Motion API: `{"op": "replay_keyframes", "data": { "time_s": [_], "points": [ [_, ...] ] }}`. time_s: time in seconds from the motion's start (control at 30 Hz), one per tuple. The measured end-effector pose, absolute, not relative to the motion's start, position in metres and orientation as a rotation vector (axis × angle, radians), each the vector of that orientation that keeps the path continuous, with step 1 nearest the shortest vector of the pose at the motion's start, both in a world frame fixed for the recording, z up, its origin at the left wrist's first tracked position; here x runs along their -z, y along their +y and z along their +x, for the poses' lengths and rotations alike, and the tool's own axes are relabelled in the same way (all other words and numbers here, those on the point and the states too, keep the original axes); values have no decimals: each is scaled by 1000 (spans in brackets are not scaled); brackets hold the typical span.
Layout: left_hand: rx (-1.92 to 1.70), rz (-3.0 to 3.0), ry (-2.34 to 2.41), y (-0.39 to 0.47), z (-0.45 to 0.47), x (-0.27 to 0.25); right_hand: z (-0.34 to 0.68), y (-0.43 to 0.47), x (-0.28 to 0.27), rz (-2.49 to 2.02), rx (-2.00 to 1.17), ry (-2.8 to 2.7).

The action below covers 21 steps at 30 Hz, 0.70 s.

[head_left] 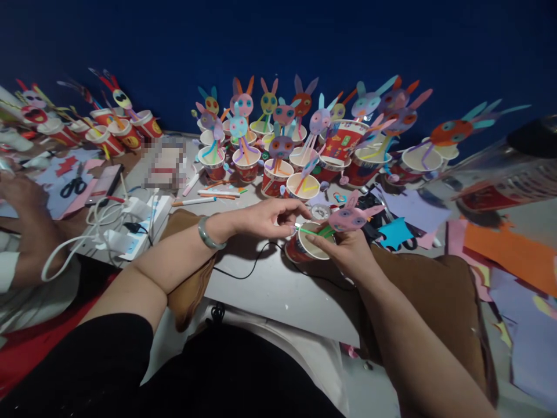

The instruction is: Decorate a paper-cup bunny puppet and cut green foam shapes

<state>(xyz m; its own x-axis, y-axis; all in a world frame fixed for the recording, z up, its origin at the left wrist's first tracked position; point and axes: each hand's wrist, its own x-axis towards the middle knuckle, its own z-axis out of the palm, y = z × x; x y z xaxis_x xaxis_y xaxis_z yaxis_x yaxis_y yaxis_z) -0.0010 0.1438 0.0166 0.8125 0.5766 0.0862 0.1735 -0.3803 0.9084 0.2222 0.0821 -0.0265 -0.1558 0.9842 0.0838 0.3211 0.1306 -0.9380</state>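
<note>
A pink paper rabbit head (350, 218) with long ears and drawn eyes is tilted over a red paper cup (296, 251) with a white inside. Green paper strips (325, 232) run from the rabbit across the cup's mouth. My left hand (276, 217), with a bangle on the wrist, pinches the white-tipped end of one strip at the cup's left rim. From the right, my right hand (348, 249) is closed on the rabbit, its thumb lying along the strip above the cup. The other fingers of that hand are mostly hidden.
Behind stand several red cups (248, 168) with paper rabbits. Pens (217, 194), a power strip (148, 223) with white cables, and a thin black cable (243, 276) lie around. Paper sheets (513, 255) cover the right. At left, another person's hand (17, 188) is near scissors (73, 184).
</note>
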Motion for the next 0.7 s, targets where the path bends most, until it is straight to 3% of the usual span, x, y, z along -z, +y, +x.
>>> {"op": "replay_keyframes", "data": {
  "time_s": [0.7],
  "points": [
    [-436,2184,485,146,-2,-9,219,81,24,-1282,-1065,-1633]
  ]
}}
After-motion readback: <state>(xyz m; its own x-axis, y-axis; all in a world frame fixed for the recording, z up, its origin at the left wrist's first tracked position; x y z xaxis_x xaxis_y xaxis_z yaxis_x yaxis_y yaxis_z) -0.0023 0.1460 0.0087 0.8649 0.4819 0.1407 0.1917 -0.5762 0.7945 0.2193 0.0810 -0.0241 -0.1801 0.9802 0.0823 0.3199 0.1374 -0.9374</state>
